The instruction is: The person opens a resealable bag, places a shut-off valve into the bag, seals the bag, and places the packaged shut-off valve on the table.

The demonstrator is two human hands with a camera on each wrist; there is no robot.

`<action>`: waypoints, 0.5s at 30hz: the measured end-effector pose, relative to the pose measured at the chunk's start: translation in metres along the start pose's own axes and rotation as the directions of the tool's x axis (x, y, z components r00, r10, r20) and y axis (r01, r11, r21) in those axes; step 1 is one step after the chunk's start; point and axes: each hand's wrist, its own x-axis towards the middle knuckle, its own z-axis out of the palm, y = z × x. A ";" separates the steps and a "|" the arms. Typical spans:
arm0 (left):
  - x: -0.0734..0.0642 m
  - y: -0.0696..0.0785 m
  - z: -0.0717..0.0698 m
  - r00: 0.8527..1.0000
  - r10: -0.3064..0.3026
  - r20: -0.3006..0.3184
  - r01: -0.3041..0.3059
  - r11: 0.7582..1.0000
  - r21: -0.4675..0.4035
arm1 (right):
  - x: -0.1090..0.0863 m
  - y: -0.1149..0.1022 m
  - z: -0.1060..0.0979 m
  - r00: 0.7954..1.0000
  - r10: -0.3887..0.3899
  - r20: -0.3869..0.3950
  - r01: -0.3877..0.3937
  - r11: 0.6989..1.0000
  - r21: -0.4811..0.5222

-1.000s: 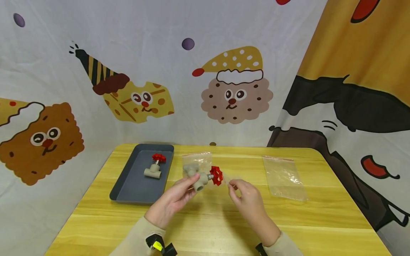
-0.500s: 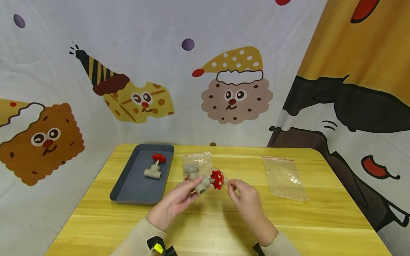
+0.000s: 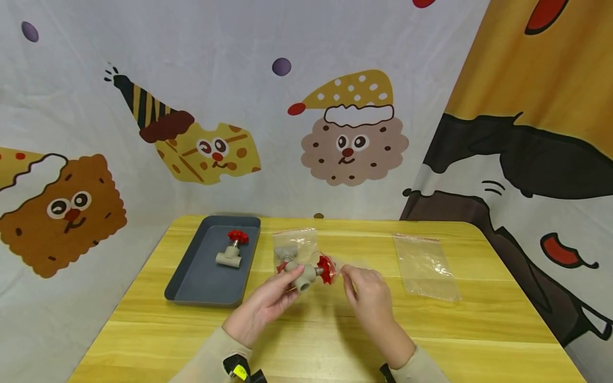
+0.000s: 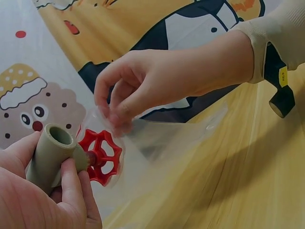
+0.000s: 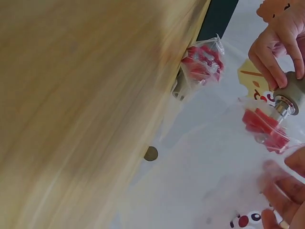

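Observation:
My left hand (image 3: 262, 309) grips the beige pipe body of a stop valve (image 3: 305, 279), its red handwheel (image 4: 102, 157) pointing right. Pinched between my right thumb and fingers is the edge of a clear plastic bag (image 4: 167, 138). The bag's mouth lies around the handwheel, while the pipe body stays outside it. My right hand (image 3: 369, 295) is just right of the wheel. Behind the left hand, a second valve (image 3: 286, 253) lies in another clear bag; the held valve partly hides it. In the right wrist view, that bagged valve's red wheel (image 5: 205, 62) shows through the plastic.
A dark grey tray (image 3: 201, 284) stands at the left of the wooden table, with an unbagged red-wheeled valve (image 3: 229, 257) in it. A flat clear zip bag (image 3: 426, 268) lies at the right. A printed cloth (image 3: 268, 197) hangs behind the table.
My left hand has moved the valve slightly right and toward me. The bag's mouth, beside the handwheel before, now lies over it. My right hand keeps its pinch nearly in place.

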 end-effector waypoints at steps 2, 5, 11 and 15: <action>0.001 0.000 0.000 1.000 0.003 -0.003 -0.003 1.000 0.001 | 0.000 0.000 -0.001 1.000 0.003 0.022 -0.003 1.000 -0.012; 0.002 -0.001 0.000 1.000 0.001 -0.014 -0.001 1.000 0.005 | 0.001 -0.001 -0.002 0.998 0.014 0.055 -0.012 0.999 -0.034; 0.002 -0.001 0.000 1.000 0.000 -0.025 0.000 1.000 0.010 | 0.004 -0.004 -0.005 0.997 -0.027 0.076 0.028 1.000 -0.011; 0.002 -0.001 0.000 1.000 -0.006 -0.028 0.006 1.000 0.007 | 0.006 -0.007 -0.006 0.995 -0.058 0.076 0.054 0.997 0.050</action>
